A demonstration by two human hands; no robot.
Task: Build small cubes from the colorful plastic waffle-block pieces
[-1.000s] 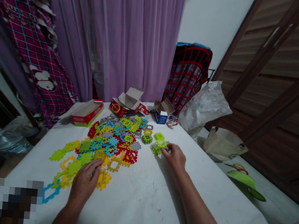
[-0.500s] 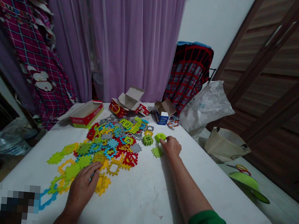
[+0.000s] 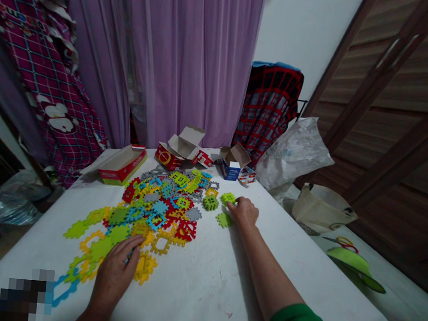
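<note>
My right hand (image 3: 245,213) reaches to the right of the pile, its bent fingertips closed at the edge of a small stack of light green interlocking tiles (image 3: 227,197). Left of that stack is a darker green stack (image 3: 210,203) of similar toothed pieces. A single light green tile (image 3: 224,220) lies flat just below the fingers. My left hand (image 3: 116,267) rests at the near edge of a mixed pile of interlocking tiles (image 3: 160,207), fingers stretched over yellow and green pieces. A yellow toothed piece (image 3: 146,268) lies beside its thumb.
Along the back of the white table (image 3: 194,298) stand an open red box (image 3: 121,165), another open red carton (image 3: 167,156) and a blue box (image 3: 230,171). A plastic bag (image 3: 293,147), a cloth bag (image 3: 322,210) and scissors (image 3: 347,244) are to the right.
The view has shifted slightly. Both hands keep nearly the same places, the right one at the light green stack and the left one over the pile.
</note>
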